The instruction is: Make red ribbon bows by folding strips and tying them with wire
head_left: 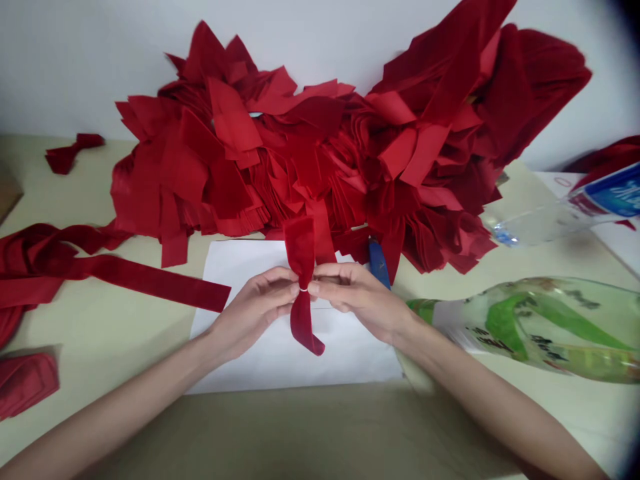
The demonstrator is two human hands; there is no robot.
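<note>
Between my two hands, above a white sheet of paper (280,367), is a piece of red velvet ribbon (301,250). A thin white band (303,289) cinches it at the middle, one end standing up and the other curling down. My left hand (257,303) pinches the ribbon at the band from the left, fingers closed. From the right, my right hand (363,300) pinches the same spot with thumb and fingers. A blue-handled tool (379,263) lies just beyond my right hand, partly hidden.
A large heap of cut red ribbon pieces (310,153) spreads along the wall. Long ribbon strips (150,279) and folded red fabric (27,383) lie at left. On the right are a green-labelled bottle (540,327) and a clear bottle with a blue label (575,207), both on their sides.
</note>
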